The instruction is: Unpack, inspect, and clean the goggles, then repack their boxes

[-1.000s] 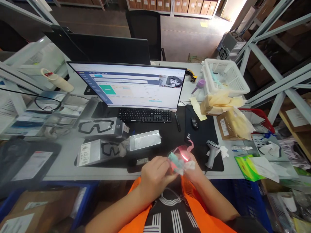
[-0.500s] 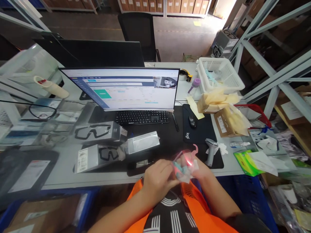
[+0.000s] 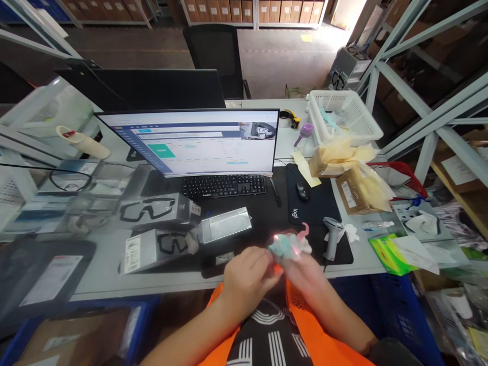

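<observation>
I am looking down at both hands meeting just in front of the chest, above the near edge of the surface [image 3: 102,274]. The left hand [image 3: 247,272] is closing its fingers [image 3: 267,264] on the left side of a small bundle [image 3: 287,246], a soft lump of teal and white with a pink glow in it and a pink hook sticking out toward the upper right. The right hand [image 3: 308,277] is cupping the same bundle from below and behind. It is blurred, so I cannot tell exactly how its fingers are lying, but it is plainly gripping and not spread. The bundle is hanging in the air, clear of the surface, just this side of the barcode scanner [image 3: 331,236] and the black mouse pad [image 3: 308,203].

Further off, two grey boxes printed with goggles [image 3: 156,211] are lying to the left, with a silver pouch [image 3: 224,226] beside them, under the monitor [image 3: 190,142] and keyboard [image 3: 224,185]. A white basket [image 3: 343,119] is standing at the far right.

I am judging this as the middle of handling: the two hands are working the soft material around the pink piece, rubbing or wrapping, I cannot say which. Any next move is calling for a steady hold by one hand while the other shifts, and for keeping clear of the scanner standing so near.
</observation>
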### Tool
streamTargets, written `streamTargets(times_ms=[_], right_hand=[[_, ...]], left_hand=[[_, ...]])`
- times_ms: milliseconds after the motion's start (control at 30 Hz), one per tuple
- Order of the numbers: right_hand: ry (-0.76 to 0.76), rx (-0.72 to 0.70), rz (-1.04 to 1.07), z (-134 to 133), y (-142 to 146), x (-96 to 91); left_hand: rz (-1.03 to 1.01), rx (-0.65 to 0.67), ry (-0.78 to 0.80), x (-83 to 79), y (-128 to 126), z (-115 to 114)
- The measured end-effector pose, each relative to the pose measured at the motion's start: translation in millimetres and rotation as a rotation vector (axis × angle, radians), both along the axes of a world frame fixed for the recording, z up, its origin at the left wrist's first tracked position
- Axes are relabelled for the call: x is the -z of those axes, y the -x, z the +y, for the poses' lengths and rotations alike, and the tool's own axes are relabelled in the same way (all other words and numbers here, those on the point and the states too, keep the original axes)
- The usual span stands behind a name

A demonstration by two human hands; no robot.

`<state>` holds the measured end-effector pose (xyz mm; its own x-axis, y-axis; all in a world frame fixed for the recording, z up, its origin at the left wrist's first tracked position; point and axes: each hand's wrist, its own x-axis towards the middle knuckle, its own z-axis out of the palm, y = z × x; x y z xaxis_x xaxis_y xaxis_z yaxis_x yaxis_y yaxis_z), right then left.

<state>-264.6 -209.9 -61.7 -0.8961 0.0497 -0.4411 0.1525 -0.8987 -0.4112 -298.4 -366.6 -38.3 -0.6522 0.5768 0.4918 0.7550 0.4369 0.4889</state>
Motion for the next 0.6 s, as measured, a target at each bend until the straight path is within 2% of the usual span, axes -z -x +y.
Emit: streamTargets(times_ms=[167,333,500,600], right_hand=[[-0.133,0.075,0.055,9.5,2.8,-4.2],[-0.269,-0.008,0.064,2.4,-5.2,-16.6],[-0.159,0.081,0.083,10.8,1.8,-14.3],[-0.201,0.099,0.082,8.7,1.2,-12.1]], left_hand=[[0.028,0.022,-0.048,1.3,-3.1,0.2],[-0.018,0.008,-0.069,3.5,-1.8,-2.6],[-0.012,0.028,-0.065,0.3,0.0,-0.7],[-0.011,0.028,-0.089,0.0,0.1,-0.1]])
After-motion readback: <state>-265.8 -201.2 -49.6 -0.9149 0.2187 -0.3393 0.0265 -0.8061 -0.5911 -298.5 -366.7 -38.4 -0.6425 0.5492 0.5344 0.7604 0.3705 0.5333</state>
